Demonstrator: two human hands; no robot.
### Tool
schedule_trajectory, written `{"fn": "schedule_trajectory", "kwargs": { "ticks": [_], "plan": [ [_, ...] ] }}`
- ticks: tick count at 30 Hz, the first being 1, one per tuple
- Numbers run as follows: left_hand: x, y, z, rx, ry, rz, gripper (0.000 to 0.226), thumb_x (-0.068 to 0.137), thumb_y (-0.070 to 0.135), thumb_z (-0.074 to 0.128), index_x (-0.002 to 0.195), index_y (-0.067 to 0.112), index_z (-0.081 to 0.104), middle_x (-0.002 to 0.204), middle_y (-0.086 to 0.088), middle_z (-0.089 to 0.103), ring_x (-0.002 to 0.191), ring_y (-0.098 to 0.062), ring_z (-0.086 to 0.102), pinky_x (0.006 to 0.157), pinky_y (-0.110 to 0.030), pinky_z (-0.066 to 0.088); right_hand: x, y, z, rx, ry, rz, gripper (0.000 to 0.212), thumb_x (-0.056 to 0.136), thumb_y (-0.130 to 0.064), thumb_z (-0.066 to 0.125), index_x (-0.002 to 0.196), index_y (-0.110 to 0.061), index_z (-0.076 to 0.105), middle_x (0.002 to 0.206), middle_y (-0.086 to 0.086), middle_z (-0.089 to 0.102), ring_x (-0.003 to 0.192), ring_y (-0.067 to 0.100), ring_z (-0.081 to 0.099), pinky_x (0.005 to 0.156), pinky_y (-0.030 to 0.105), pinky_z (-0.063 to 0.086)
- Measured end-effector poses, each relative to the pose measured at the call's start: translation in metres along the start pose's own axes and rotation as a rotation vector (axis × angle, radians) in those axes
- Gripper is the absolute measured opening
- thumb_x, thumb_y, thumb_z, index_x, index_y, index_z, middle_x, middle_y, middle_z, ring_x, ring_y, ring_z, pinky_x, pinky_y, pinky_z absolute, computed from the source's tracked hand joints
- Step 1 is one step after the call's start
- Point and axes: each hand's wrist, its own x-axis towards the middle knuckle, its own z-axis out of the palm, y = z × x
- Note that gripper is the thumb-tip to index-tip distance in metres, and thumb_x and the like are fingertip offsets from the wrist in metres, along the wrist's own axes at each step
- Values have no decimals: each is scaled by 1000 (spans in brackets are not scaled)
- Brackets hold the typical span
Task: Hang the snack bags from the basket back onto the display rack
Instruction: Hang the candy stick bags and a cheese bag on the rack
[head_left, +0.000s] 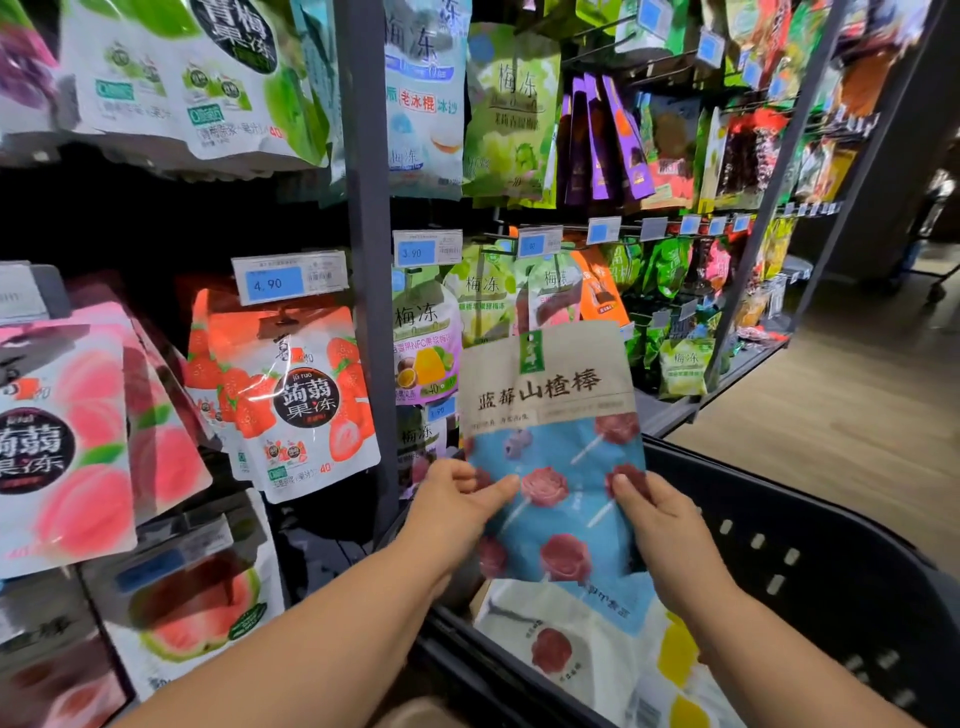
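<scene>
I hold a snack bag (553, 431) upright above the black basket (810, 545); it has a beige top with dark characters and a blue lower half with dark red lollipops. My left hand (457, 512) pinches its lower left edge, thumb across the front. My right hand (660, 530) grips its lower right edge. Inside the basket lie a white and blue bag (571, 639) and a bag with yellow shapes (680, 670). The display rack (369, 260) stands right behind the held bag, with hooks full of hanging bags.
Strawberry jelly bags (291, 395) under a 4.90 price tag (288, 278) hang left of the grey rack post. Peach bags (78, 441) and watermelon bags (192, 597) hang at the far left. Green and purple bags fill the rows on the right. Wooden floor (857, 415) lies to the right.
</scene>
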Motion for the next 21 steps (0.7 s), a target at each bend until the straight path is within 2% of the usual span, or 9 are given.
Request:
{"fn": "schedule_trajectory", "kwargs": {
  "ticks": [3, 5, 7, 9, 12, 15, 18, 21],
  "plan": [
    [1, -7, -5, -134, -44, -94, 69, 64, 28, 92, 111, 10, 44, 111, -10, 63, 98, -22, 68, 86, -38, 56, 0, -6, 5, 353, -45, 112, 13, 101, -17, 52, 101, -10, 63, 85, 5, 76, 67, 16, 71, 48, 24, 52],
    [1, -4, -9, -297, -141, -149, 76, 57, 26, 91, 117, 9, 46, 111, -14, 68, 95, -28, 71, 86, -45, 58, 0, -8, 8, 458, -74, 137, 13, 102, -15, 49, 102, -11, 62, 79, 1, 75, 62, 14, 71, 44, 22, 51],
    [0, 2, -13, -439, -329, -169, 59, 64, 17, 77, 118, 7, 58, 110, -17, 72, 90, -29, 73, 81, -44, 60, 1, -11, 10, 497, -123, 147, 13, 102, -15, 49, 104, -11, 61, 84, 3, 76, 67, 16, 72, 49, 25, 55],
    [-2, 8, -16, -489, -461, -179, 40, 68, 10, 68, 108, 6, 68, 105, -17, 74, 84, -28, 74, 75, -40, 62, 5, -12, 11, 492, -160, 165, 14, 101, -16, 50, 108, -11, 61, 94, 7, 76, 77, 20, 73, 58, 31, 59],
    [-3, 4, -14, -447, -486, -165, 37, 68, 6, 67, 105, 6, 70, 106, -16, 74, 86, -29, 74, 78, -42, 61, 10, -7, 8, 415, -199, 166, 22, 100, -20, 51, 118, -10, 59, 113, 15, 71, 95, 29, 69, 79, 43, 58],
    [-3, -3, -11, -381, -450, -133, 40, 67, 5, 68, 107, 5, 69, 107, -17, 74, 86, -28, 73, 78, -41, 61, 13, 4, 5, 263, -248, 167, 20, 101, -24, 50, 113, -12, 61, 108, 9, 73, 92, 23, 70, 78, 41, 59],
    [1, -7, -16, -319, -408, -79, 45, 66, 5, 70, 111, 4, 68, 110, -17, 73, 92, -31, 73, 82, -44, 60, 20, 12, -2, 50, -314, 143, 21, 101, -29, 52, 108, -15, 66, 108, 5, 73, 96, 19, 68, 89, 39, 55],
    [3, -13, -18, -279, -364, -52, 46, 63, 4, 75, 109, 6, 69, 110, -15, 73, 95, -31, 72, 84, -45, 59, 22, 26, -18, -284, -323, 108, 22, 101, -34, 51, 96, -20, 66, 92, -1, 71, 80, 11, 67, 77, 31, 55]
  ]
}}
